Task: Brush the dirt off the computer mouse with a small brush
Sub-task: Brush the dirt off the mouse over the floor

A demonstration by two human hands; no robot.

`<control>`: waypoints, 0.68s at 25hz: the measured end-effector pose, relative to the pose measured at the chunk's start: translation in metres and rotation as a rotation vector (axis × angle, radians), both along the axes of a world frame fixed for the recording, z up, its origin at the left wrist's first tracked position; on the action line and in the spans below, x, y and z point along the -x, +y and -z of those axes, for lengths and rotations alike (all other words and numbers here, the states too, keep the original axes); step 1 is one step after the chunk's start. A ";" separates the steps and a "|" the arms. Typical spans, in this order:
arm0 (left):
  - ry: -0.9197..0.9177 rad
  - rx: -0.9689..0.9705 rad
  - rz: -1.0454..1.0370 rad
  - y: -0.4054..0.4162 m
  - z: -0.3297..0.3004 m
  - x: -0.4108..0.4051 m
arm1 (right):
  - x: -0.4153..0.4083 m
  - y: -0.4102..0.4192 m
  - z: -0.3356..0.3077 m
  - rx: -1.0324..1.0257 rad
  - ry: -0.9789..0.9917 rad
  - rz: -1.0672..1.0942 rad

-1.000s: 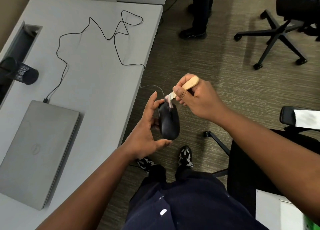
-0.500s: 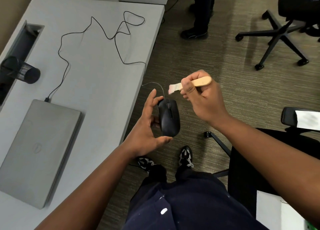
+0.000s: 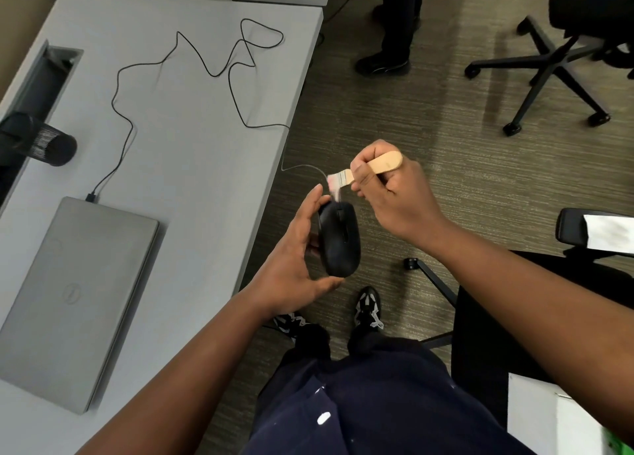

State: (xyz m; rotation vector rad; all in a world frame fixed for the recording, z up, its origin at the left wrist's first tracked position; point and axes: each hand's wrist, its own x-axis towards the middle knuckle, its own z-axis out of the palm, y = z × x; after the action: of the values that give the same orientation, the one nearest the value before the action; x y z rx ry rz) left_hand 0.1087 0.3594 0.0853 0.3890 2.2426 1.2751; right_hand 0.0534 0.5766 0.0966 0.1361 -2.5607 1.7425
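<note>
A black wired computer mouse (image 3: pixel 339 240) is held in the air over the carpet, just right of the desk edge. My left hand (image 3: pixel 291 262) grips it from the left and below, fingers along its side. My right hand (image 3: pixel 394 197) pinches a small brush (image 3: pixel 363 171) with a pale wooden handle. The light bristles point down-left and touch the front end of the mouse near its wheel. The thin mouse cable (image 3: pixel 302 168) runs from the front of the mouse up to the desk.
A grey desk (image 3: pixel 192 166) on the left carries a shut grey laptop (image 3: pixel 68 297), a black mesh cup (image 3: pixel 51 144) and a looping black cable (image 3: pixel 236 60). Office chairs (image 3: pixel 555 63) stand at the right. Another person's legs (image 3: pixel 394 26) stand at the top.
The brush was on the mouse front, lifted clear to the upper right with bristles in the air, and now has come back down onto the front of the mouse. My left hand barely moved.
</note>
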 end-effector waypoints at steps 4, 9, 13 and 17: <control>-0.015 0.013 -0.026 -0.004 0.000 -0.001 | -0.004 0.001 -0.001 0.162 -0.063 0.111; 0.000 0.008 -0.032 -0.003 -0.001 -0.002 | -0.005 0.004 -0.001 0.166 -0.163 0.094; 0.001 0.008 -0.022 -0.001 0.001 -0.004 | -0.009 0.000 0.002 0.144 -0.139 0.052; -0.015 0.009 -0.021 0.000 0.001 -0.004 | -0.013 -0.002 0.005 0.123 -0.090 0.074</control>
State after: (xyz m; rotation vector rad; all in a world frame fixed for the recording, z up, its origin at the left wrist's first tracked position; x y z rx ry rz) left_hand 0.1124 0.3589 0.0844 0.3526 2.2449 1.2745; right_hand 0.0667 0.5750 0.0918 -0.0420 -2.4734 1.9133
